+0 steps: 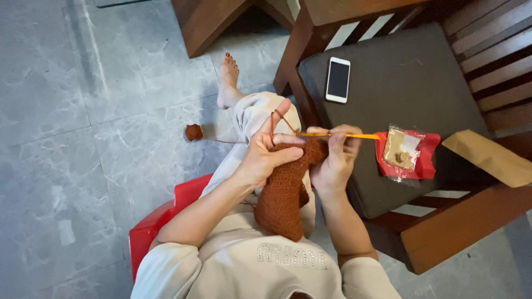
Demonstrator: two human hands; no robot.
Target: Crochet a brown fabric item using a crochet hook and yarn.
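Observation:
A rust-brown crocheted piece (284, 194) hangs down over my lap. My left hand (265, 155) grips its top edge, with the yarn strand looped over the raised index finger. My right hand (335, 158) holds the piece's right edge and an orange crochet hook (354, 135), which points left into the stitches. The strand runs left to a small rust-brown yarn ball (193, 132) lying on the grey floor.
A wooden chair with a dark cushion (410, 72) stands at my right; on it lie a white phone (337, 80), a red plastic packet (407, 155) and a tan paper envelope (490, 158). I sit on a red stool (160, 218). My bare foot (227, 83) rests ahead.

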